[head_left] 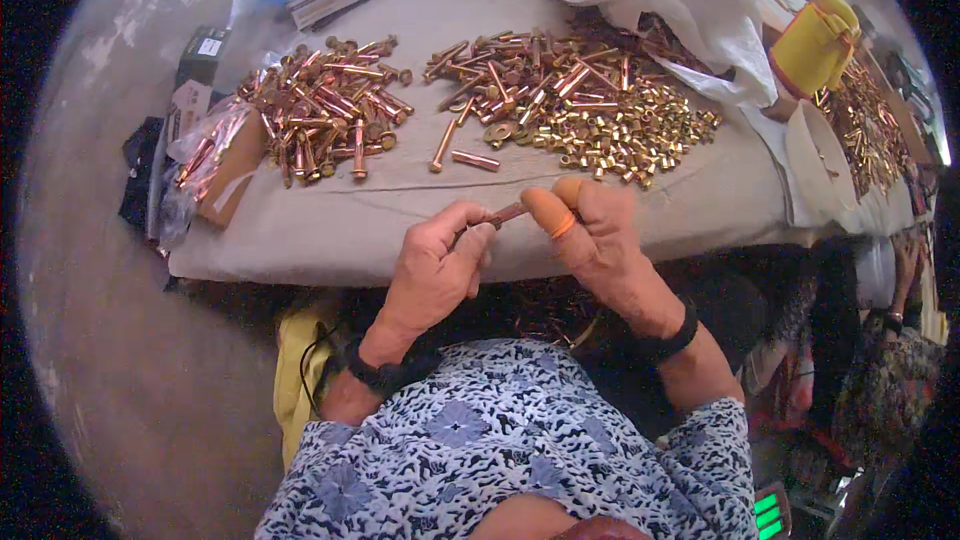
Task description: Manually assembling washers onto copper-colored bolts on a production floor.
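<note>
Between my hands, just off the table's near edge, is a copper-coloured anchor bolt (509,213). My left hand (432,265) is closed, pinching one end of it between thumb and fingers. Orange finger cots cover the thumb and a fingertip of my right hand (605,245), which closes on the other end and hides it. Straight ahead on the table, a loose bolt (444,147) and a short copper tube (476,160) lie apart from the piles. Small gold sleeves (625,135) are heaped beyond my right hand, against a pile of long copper-coloured bolts (530,70).
Another bolt pile (340,105) sits on the left of the cloth-covered table (400,225). Beside it is a cardboard box (232,175) with bagged bolts. At the right stand a white plastic bag (680,0), a yellow container (812,48) and more fasteners (868,130). A person's arm (905,275) shows far right.
</note>
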The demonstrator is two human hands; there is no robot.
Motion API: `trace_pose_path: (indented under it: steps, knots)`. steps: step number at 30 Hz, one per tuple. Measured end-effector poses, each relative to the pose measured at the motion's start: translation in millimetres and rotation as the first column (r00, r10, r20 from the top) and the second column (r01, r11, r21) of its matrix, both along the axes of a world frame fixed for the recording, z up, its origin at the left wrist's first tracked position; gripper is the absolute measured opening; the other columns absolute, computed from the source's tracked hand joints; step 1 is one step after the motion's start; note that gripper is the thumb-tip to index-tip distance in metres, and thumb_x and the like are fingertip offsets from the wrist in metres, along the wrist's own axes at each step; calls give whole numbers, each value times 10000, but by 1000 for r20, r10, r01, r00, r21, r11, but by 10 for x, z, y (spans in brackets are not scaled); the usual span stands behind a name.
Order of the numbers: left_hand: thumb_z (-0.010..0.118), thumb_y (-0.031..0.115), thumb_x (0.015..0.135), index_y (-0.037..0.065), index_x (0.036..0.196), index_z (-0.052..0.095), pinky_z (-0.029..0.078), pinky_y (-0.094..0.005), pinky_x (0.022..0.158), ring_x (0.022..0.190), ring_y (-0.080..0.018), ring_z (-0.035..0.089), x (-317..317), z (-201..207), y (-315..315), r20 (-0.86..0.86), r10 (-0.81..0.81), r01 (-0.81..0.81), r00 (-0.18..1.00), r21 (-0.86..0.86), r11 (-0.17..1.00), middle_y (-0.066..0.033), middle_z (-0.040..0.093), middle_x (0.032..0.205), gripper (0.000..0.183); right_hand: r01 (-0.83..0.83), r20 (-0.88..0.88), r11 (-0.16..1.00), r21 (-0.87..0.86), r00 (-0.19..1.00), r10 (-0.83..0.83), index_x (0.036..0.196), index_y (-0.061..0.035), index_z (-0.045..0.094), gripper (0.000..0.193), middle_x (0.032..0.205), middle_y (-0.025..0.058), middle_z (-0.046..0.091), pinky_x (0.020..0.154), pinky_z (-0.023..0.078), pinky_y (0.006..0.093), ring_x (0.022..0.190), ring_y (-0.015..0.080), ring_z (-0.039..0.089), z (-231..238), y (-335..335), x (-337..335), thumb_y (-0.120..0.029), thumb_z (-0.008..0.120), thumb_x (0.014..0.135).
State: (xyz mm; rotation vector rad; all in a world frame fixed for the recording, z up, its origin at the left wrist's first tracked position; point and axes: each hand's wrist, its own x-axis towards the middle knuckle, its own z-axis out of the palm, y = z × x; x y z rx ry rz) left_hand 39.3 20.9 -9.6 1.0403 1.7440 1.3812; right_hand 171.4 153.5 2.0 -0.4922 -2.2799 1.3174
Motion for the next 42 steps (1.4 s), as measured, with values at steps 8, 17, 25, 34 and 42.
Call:
trace_pose_path:
  steps: [8,17,25,34,42]
  knots:
    - [488,128,880,6,901,560,341,-205,389,439,-38,430,-13,62,8,-23,-51,48,998,-91,995,21,481,581,144,118,-360,939,324,933,7,633,-30,583,269,559,133,529,452,384,339,511,231,546,-117,38,-112,-230,597,813]
    - [625,187,807,17,975,565,374,-263,419,467,-85,445,-904,817,-5,-351,671,-570,653,356,741,-11,539,681,246,164,-262,912,377,963,-64,583,-36,556,295,516,144,506,421,374,388,447,296,506,-151,72,-223,-227,613,801]
    - [613,301,776,25,878,568,479,-418,605,693,-315,610,-605,126,249,-901,118,-399,418,-65,915,-169,603,734,298,183,-239,851,492,968,-70,706,-46,572,168,650,140,554,487,435,407,549,325,548,-237,106,-322,-187,606,791]
    - [567,216,737,-2,758,552,467,-423,572,625,-302,590,-694,-30,335,-748,313,-472,585,0,882,-176,587,655,219,211,-138,726,655,977,-160,911,-58,554,140,720,135,582,495,463,404,595,309,589,-156,302,-552,-127,535,790]
    - [463,105,839,-16,892,566,387,-210,359,424,-80,501,-463,180,107,107,314,-312,943,-35,949,-49,551,636,167,262,-126,661,704,961,-247,816,-83,550,61,731,118,586,485,461,407,583,304,587,-248,340,-611,-104,543,759]
